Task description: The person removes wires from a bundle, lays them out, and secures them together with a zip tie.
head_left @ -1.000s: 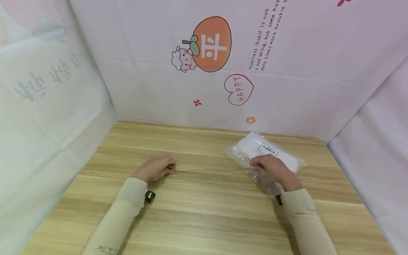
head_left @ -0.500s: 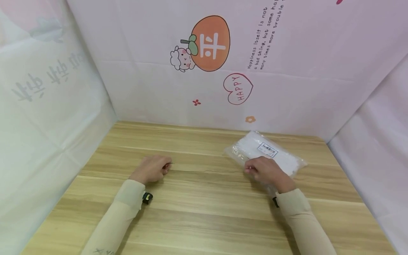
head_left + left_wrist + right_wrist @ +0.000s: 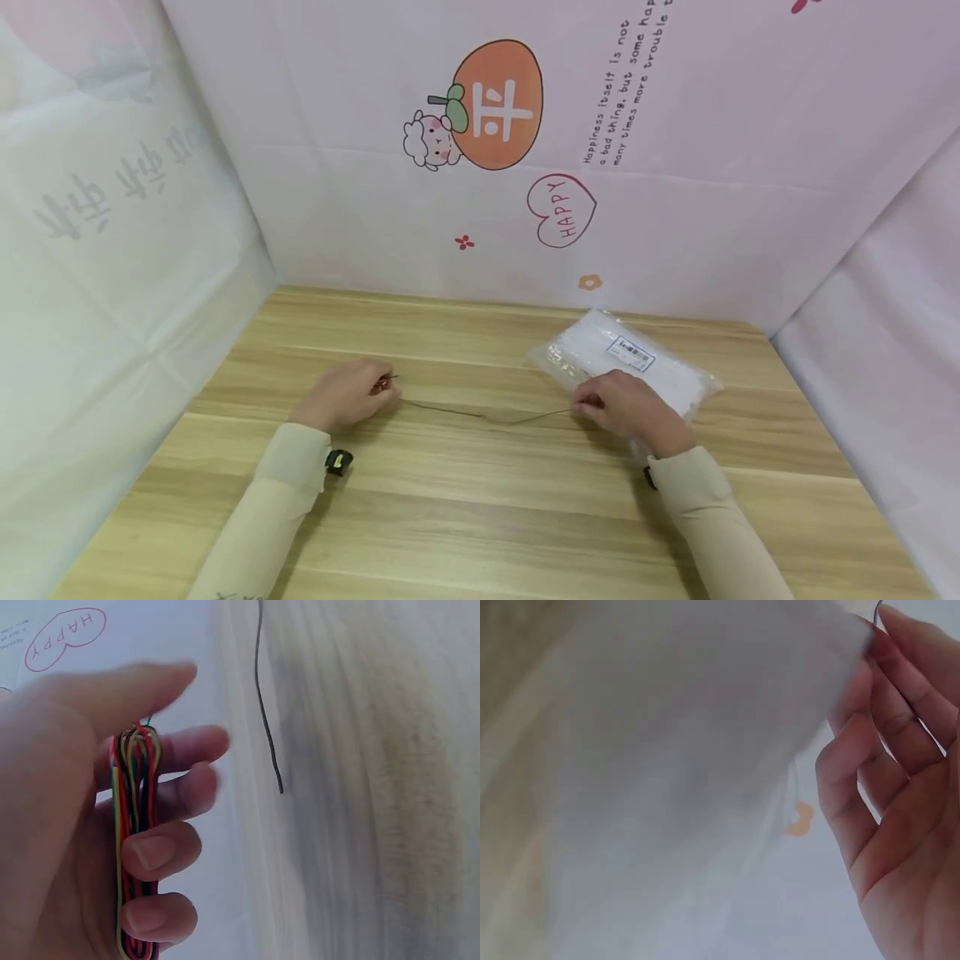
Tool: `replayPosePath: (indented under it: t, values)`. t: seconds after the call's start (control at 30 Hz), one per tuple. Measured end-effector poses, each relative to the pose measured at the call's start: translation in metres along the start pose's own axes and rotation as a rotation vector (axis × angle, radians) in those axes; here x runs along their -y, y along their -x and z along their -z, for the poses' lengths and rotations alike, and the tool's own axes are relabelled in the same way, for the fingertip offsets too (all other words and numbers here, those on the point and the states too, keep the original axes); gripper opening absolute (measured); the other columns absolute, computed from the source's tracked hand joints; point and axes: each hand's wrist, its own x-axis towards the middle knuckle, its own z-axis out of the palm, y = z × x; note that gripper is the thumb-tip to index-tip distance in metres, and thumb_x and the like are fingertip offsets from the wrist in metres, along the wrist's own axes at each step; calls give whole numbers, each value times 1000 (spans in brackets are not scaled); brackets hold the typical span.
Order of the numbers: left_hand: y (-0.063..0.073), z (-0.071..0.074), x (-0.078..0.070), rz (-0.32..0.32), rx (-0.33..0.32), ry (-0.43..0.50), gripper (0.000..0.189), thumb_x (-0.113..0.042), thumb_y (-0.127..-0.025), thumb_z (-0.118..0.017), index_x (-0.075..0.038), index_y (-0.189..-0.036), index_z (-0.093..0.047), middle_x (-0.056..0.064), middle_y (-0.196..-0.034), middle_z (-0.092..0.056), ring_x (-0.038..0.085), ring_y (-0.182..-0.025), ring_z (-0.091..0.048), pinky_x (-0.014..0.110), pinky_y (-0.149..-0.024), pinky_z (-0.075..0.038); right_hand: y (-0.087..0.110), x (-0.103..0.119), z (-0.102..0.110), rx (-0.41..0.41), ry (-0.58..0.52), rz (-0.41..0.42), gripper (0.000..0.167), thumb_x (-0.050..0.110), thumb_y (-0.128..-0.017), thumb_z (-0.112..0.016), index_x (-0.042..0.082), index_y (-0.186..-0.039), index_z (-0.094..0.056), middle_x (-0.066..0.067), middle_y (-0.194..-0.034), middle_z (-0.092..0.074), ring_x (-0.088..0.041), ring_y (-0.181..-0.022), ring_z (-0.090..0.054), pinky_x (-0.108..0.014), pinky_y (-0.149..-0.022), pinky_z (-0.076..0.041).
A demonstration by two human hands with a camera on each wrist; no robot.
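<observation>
My left hand (image 3: 348, 393) curls its fingers round a folded bundle of thin wires (image 3: 136, 825) in red, black, green and yellow. In the left wrist view its thumb and index finger stand apart at the top of the bundle. A single thin dark wire (image 3: 450, 411) sags across the gap between the hands. One end of it lies free beside the left fingers, apart from them. My right hand (image 3: 630, 408) pinches its other end between thumb and index finger, in front of the plastic bag.
A clear plastic bag (image 3: 592, 342) with white contents and a barcode label (image 3: 631, 353) lies on the wooden table (image 3: 480, 517), partly behind the right hand. White printed cloth (image 3: 337, 208) hangs at the back and both sides.
The dark wire has gone from almost straight to sagging in the middle. My left hand has shifted a little left, and my right hand slightly left as well. The bag stays put.
</observation>
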Motion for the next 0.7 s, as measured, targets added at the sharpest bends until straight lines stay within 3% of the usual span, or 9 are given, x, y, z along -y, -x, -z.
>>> replayPosePath:
  t: [0.13, 0.27, 0.5, 0.7]
  values:
    - [-2, 1, -6, -5, -20, -20, 37, -31, -107, -60, -19, -75, -49, -4, -67, -46, 12, -61, -42, 29, -57, -34, 3, 0, 7, -18, -29, -37, 23, 24, -97, -77, 24, -76, -69, 17, -66, -55, -1, -61, -44, -23, -61, -40]
    - [-6, -1, -13, -49, -19, -35, 36, -29, -109, -57, -19, -76, -48, -4, -67, -45, 11, -61, -42, 27, -58, -35, 3, 3, 13, -39, -60, -40, 16, 20, -97, -77, 20, -81, -73, 14, -67, -58, -1, -61, -46, -23, -60, -40]
    - [-14, -10, -28, -92, 5, -47, 32, -24, -107, -52, -19, -75, -48, -5, -65, -42, 10, -59, -40, 27, -57, -35, -5, 16, 13, -71, -64, 33, 9, 19, -97, -77, 19, -88, -76, 13, -79, -70, 3, -71, -58, -24, -68, -52]
    - [-20, -16, -49, -133, 34, -18, 31, -24, -106, -50, -21, -75, -45, -7, -66, -38, 8, -59, -36, 25, -56, -30, -16, 35, 11, -79, -144, 98, 5, 15, -97, -76, 14, -92, -76, 9, -82, -72, 1, -75, -62, -25, -71, -56]
